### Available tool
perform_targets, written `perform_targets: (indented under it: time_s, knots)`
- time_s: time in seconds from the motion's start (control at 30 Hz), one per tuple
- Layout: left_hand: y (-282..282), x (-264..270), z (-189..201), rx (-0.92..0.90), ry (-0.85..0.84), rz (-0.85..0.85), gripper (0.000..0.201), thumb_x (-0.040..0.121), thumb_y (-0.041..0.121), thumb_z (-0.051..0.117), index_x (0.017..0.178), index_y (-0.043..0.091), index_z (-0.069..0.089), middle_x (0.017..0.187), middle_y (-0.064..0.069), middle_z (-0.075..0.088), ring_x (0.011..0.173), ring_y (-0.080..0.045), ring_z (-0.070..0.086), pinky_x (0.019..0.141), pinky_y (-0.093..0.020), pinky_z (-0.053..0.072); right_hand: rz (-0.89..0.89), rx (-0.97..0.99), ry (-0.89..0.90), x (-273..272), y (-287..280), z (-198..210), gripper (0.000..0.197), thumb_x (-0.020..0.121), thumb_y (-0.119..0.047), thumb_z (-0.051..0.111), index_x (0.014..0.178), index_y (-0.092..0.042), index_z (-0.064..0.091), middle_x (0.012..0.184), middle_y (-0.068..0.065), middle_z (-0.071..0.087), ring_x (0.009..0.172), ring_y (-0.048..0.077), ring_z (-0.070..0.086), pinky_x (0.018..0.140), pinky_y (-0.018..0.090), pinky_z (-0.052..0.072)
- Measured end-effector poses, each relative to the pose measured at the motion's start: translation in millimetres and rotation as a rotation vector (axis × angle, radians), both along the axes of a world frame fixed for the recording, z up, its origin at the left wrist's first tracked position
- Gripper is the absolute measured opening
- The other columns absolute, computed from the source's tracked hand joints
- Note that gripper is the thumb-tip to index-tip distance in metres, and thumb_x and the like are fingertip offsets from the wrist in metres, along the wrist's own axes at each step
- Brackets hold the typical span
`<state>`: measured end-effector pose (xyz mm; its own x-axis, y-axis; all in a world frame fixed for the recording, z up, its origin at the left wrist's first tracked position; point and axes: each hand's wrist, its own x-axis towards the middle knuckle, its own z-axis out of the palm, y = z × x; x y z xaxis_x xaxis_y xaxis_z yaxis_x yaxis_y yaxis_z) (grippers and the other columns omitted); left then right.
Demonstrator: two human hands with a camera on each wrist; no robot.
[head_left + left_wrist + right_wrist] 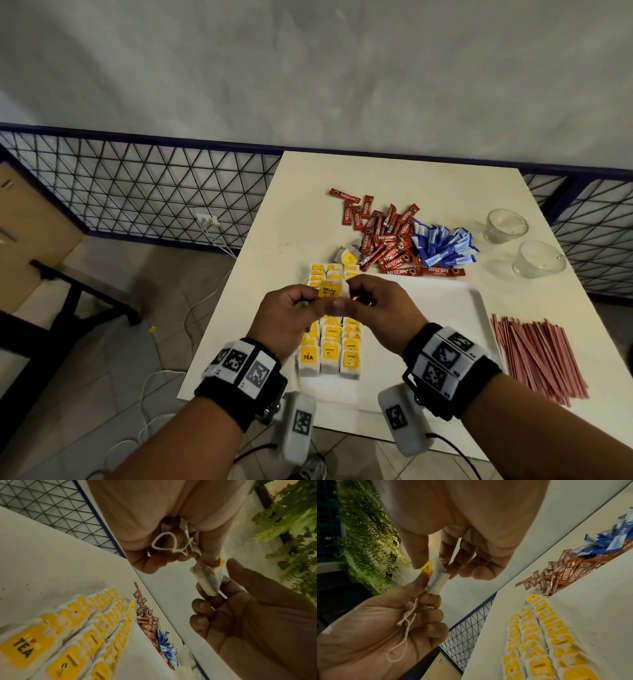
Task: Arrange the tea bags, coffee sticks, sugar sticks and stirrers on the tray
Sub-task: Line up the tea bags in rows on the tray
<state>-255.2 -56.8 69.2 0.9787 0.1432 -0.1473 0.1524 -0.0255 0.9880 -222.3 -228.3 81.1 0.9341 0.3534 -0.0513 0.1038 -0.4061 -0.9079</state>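
Note:
Both hands hold one tea bag (330, 295) with a yellow tag in the air above the white tray (448, 308). My left hand (308, 303) pinches its lower end (435, 586), and the white string (169, 543) lies looped under the curled fingers. My right hand (349, 291) pinches the bag (205, 580) from the other side between thumb and fingers. Three rows of tea bags (329, 349) lie overlapped along the tray's left side. Red coffee sticks (387, 240) and blue sugar sticks (442, 246) are piled behind the tray. Red stirrers (537, 356) lie to its right.
Two glass cups (506, 224) (537, 258) stand at the table's far right. A loose tea bag (349, 255) lies by the coffee pile. The table's left edge (219, 308) drops to a tiled floor with cables. A wire fence (137, 192) runs behind.

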Motion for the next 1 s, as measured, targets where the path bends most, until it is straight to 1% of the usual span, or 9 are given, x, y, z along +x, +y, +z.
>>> perform_targets:
  time_s: [0.07, 0.17, 0.27, 0.33, 0.43, 0.53, 0.7, 0.87, 1.0]
  knots:
    - [-1.2, -0.3, 1.4, 0.032, -0.024, -0.025, 0.021, 0.065, 0.019, 0.086, 0.06, 0.015, 0.066, 0.061, -0.004, 0.06, 0.053, -0.013, 0.053, 0.056, -0.023, 0.044, -0.013, -0.012, -0.017, -0.3, 0.9, 0.1, 0.021, 0.081, -0.039, 0.072, 0.076, -0.02, 0.063, 0.063, -0.007, 0.057, 0.058, 0.01, 0.048, 0.059, 0.028, 0.043]
    - [0.9, -3.4, 4.1, 0.047, -0.03, -0.125, 0.017, 0.068, 0.011, 0.084, 0.064, 0.022, 0.071, 0.071, -0.01, 0.068, 0.071, -0.021, 0.066, 0.073, -0.033, 0.054, 0.024, -0.063, -0.061, -1.1, 2.6, 0.5, 0.035, 0.087, -0.035, 0.066, 0.076, -0.003, 0.06, 0.065, 0.016, 0.054, 0.061, 0.029, 0.044, 0.058, 0.039, 0.04]
    - [6.2, -4.0, 1.0, 0.141, -0.019, -0.138, 0.015, 0.072, 0.011, 0.082, 0.069, 0.019, 0.07, 0.066, 0.0, 0.065, 0.067, -0.008, 0.058, 0.069, -0.024, 0.051, 0.051, -0.108, -0.08, 0.4, 0.3, 2.6, 0.036, 0.089, -0.03, 0.063, 0.071, 0.0, 0.055, 0.062, 0.014, 0.045, 0.057, 0.017, 0.036, 0.057, 0.033, 0.033]
    - [7.8, -4.5, 1.4, 0.17, -0.043, -0.125, 0.014, 0.071, 0.019, 0.082, 0.074, 0.012, 0.07, 0.07, -0.006, 0.066, 0.068, -0.009, 0.058, 0.069, -0.025, 0.049, 0.059, -0.135, -0.065, 1.1, -0.7, 3.3, 0.034, 0.089, -0.031, 0.063, 0.073, -0.002, 0.059, 0.067, 0.018, 0.052, 0.059, 0.017, 0.041, 0.059, 0.033, 0.036]
    - [7.6, -3.8, -3.3, 0.241, -0.045, -0.146, 0.019, 0.073, 0.03, 0.077, 0.066, 0.016, 0.065, 0.06, -0.003, 0.057, 0.061, -0.012, 0.05, 0.063, -0.027, 0.044, 0.071, -0.152, -0.027, -0.2, 0.6, 3.8, 0.026, 0.087, -0.033, 0.065, 0.069, -0.015, 0.064, 0.067, 0.01, 0.059, 0.064, 0.024, 0.051, 0.063, 0.038, 0.043]
    - [8.2, -7.0, -16.7, 0.321, 0.014, -0.192, 0.027, 0.081, 0.027, 0.075, 0.062, 0.015, 0.061, 0.058, 0.002, 0.049, 0.059, -0.012, 0.043, 0.06, -0.027, 0.04, 0.078, -0.209, 0.017, -2.1, -0.5, -3.4, 0.027, 0.086, -0.033, 0.066, 0.062, -0.025, 0.057, 0.053, -0.009, 0.049, 0.054, 0.006, 0.041, 0.058, 0.026, 0.036]
    - [4.6, -24.1, -53.4, 0.582, 0.188, -0.331, 0.031, 0.085, 0.027, 0.07, 0.057, 0.027, 0.057, 0.059, 0.008, 0.054, 0.055, 0.0, 0.047, 0.059, -0.019, 0.036, 0.178, -0.467, 0.145, -14.3, -4.9, -46.0, 0.013, 0.087, -0.034, 0.064, 0.079, -0.025, 0.06, 0.072, -0.01, 0.054, 0.072, 0.012, 0.05, 0.062, 0.022, 0.037]
    - [-6.4, -31.4, -76.4, 0.828, 0.313, -0.414, 0.016, 0.087, 0.022, 0.059, 0.088, 0.014, 0.072, 0.094, -0.01, 0.07, 0.092, -0.027, 0.062, 0.066, -0.023, 0.037, 0.238, -0.593, 0.223, -24.8, -1.9, -72.2, 0.01, 0.09, -0.029, 0.057, 0.093, -0.021, 0.063, 0.088, 0.0, 0.058, 0.082, 0.018, 0.049, 0.068, 0.023, 0.034]
    - [-6.6, -32.1, -86.9, 0.914, 0.361, -0.425, 0.018, 0.088, 0.021, 0.054, 0.093, 0.013, 0.07, 0.102, -0.012, 0.069, 0.098, -0.032, 0.06, 0.068, -0.026, 0.038, 0.178, -0.619, 0.25, -26.1, -9.8, -85.0, 0.011, 0.087, -0.027, 0.058, 0.094, -0.026, 0.066, 0.092, -0.002, 0.064, 0.084, 0.015, 0.053, 0.07, 0.022, 0.036]
